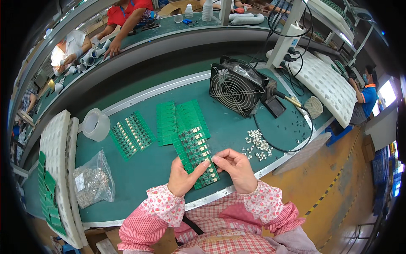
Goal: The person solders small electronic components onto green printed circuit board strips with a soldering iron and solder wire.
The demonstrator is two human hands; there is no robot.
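Left hand (182, 177) and right hand (236, 167) both pinch green circuit board strip (195, 150) near workbench (139, 178) front edge. Risk: strip bends or snaps, loose metal clips (257, 145) scatter if bumped.

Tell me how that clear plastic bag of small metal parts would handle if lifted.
The clear bag looks crumpled and thin, so probably floppy, sagging around its load. Packed with small metal parts, it is likely heavy for its size. Its glossy film may be slippery.

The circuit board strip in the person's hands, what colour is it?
Green, with small dark and silvery parts; the circuit board strip shows in the head view.
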